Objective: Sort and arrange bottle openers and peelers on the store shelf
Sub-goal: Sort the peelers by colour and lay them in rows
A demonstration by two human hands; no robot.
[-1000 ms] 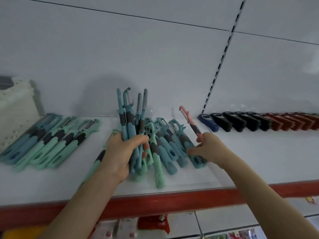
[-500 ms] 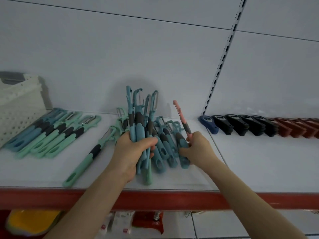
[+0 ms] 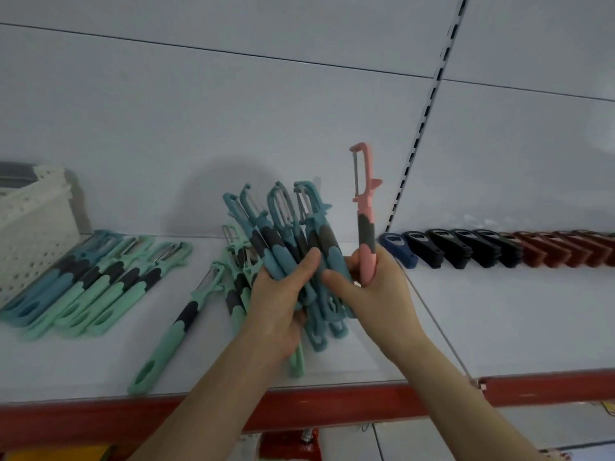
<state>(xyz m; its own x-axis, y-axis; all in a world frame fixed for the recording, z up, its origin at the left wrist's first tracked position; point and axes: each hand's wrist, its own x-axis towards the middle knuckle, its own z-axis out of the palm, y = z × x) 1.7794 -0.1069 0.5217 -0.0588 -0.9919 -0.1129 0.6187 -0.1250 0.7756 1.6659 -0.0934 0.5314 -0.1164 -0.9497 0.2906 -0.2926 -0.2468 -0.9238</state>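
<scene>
Peelers (image 3: 289, 234), left hand (image 3: 279, 301), pink peeler (image 3: 366, 207), right hand (image 3: 372, 287) — labels (image 3: 416, 235) seemingly blurred

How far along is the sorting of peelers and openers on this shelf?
Done: bottle openers lined up at right, sorted peelers fanned at left. In hand: left hand grips a blue peeler bundle, right hand holds the pink peeler. Left: placing those and the loose green peelers mid-shelf.

white basket (image 3: 36, 227) — cut off left | bottle openers (image 3: 496, 249) — cut off right
</scene>
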